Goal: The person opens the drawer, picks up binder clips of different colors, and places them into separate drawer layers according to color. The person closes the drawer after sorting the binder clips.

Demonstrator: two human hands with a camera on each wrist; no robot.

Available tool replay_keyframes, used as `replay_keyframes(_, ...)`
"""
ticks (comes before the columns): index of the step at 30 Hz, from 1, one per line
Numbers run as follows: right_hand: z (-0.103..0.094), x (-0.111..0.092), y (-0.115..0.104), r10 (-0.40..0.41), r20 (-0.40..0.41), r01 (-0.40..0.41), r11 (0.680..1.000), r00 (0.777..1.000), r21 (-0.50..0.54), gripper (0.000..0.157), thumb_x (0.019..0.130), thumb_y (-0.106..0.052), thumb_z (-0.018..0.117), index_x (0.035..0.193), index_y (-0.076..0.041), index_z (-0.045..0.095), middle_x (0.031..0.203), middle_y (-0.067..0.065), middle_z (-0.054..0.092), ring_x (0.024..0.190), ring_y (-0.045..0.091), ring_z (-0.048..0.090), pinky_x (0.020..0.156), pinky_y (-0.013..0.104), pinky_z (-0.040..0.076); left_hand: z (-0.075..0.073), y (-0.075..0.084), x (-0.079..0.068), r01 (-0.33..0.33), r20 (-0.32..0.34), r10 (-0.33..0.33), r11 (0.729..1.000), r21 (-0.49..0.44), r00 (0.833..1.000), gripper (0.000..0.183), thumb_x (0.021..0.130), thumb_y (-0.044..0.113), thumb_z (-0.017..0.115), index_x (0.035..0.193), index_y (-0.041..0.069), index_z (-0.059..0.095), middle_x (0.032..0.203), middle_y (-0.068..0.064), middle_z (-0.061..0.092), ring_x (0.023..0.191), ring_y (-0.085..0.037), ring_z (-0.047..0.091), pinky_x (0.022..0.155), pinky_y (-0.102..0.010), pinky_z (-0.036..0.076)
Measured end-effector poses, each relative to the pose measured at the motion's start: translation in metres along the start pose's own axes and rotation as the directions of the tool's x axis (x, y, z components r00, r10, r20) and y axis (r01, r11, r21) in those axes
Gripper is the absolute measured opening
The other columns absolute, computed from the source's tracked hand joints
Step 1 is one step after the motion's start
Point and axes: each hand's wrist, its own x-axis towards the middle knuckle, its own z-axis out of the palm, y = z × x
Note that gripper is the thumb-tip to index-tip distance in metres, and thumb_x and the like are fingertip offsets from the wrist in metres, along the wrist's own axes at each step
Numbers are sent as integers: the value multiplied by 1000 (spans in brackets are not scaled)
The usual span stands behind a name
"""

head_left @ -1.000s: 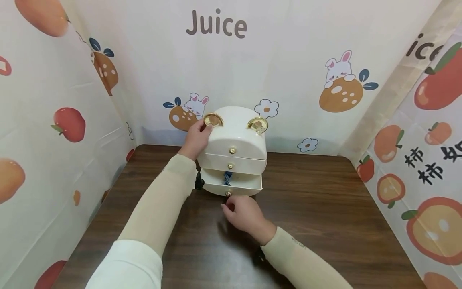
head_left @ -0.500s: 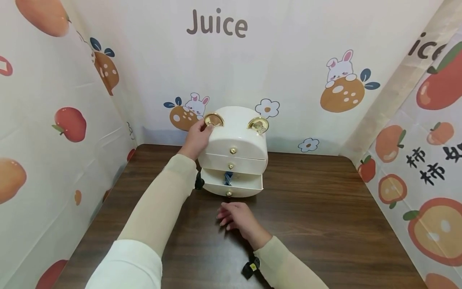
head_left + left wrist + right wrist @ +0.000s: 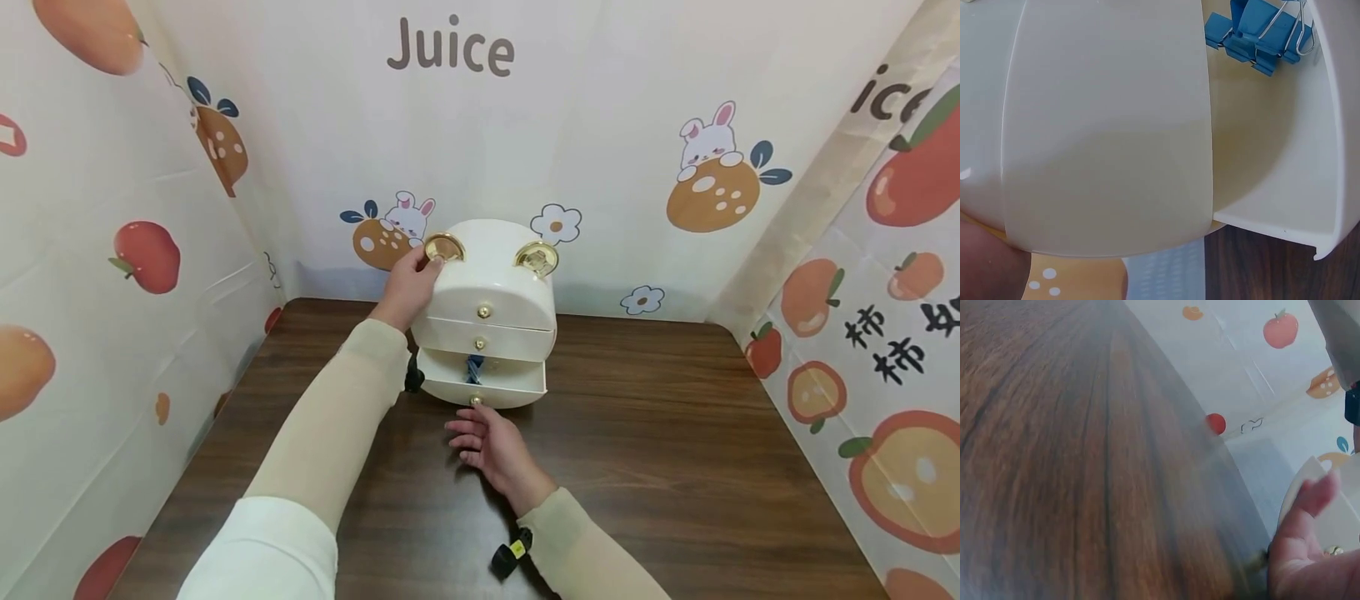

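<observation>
A white storage box (image 3: 495, 292) with gold round ears stands on the table in the head view. Its bottom drawer (image 3: 517, 392) is pulled out, with blue binder clips (image 3: 1257, 34) lying inside. My left hand (image 3: 408, 292) holds the box at its upper left, the thumb by the left gold ear (image 3: 444, 248). My right hand (image 3: 497, 450) is just below the drawer's gold knob (image 3: 476, 402), palm turned sideways and fingers extended. Its uppermost fingertip reaches the knob; whether they touch is hard to tell. In the right wrist view this hand (image 3: 1300, 565) lies before the drawer front.
The box's two upper drawers, including the middle drawer (image 3: 517, 342), are in. Printed fabric (image 3: 600, 150) hangs behind and on both sides of the brown wooden table (image 3: 637, 433). A black wrist camera (image 3: 510, 557) sits beneath the right sleeve.
My right hand has come away from the knob, dropped lower with its fingers uncurling, then risen back toward the knob. The left hand, the box and the pulled-out drawer stay in place.
</observation>
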Motion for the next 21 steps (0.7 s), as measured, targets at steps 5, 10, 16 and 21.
replay_keyframes(5,4,2,-1,-36,-64,38,999,997,33,51,109,-38,47,133,7,52,106,10,74,76,16,67,64,27,52,2,0,-2,-2,-5,2,1000,-8,1000,44,109,41,51,150,24,52,135,-1,58,118,-24,54,102,-51,47)
replay_keyframes(10,7,6,-2,-30,-114,34,999,993,37,48,110,-37,46,129,6,54,103,10,75,74,16,66,62,27,51,1,1,-2,-7,-19,7,1000,-13,1000,43,109,40,51,149,23,53,134,-2,58,118,-24,54,103,-50,46)
replay_keyframes(16,6,13,-3,-44,-137,49,998,990,33,44,112,-33,42,127,7,54,96,8,75,70,16,65,59,27,50,1,2,-2,1,-20,-1,1000,-19,1000,45,109,39,51,151,23,52,136,-2,58,119,-24,54,103,-51,45)
replay_keyframes(21,6,17,-5,-57,-144,62,998,988,32,37,112,-28,42,121,6,54,91,6,73,67,15,64,58,27,49,1,3,-2,10,-21,-11,1000,-13,1000,45,109,40,52,151,24,52,135,-1,58,119,-24,54,103,-50,46)
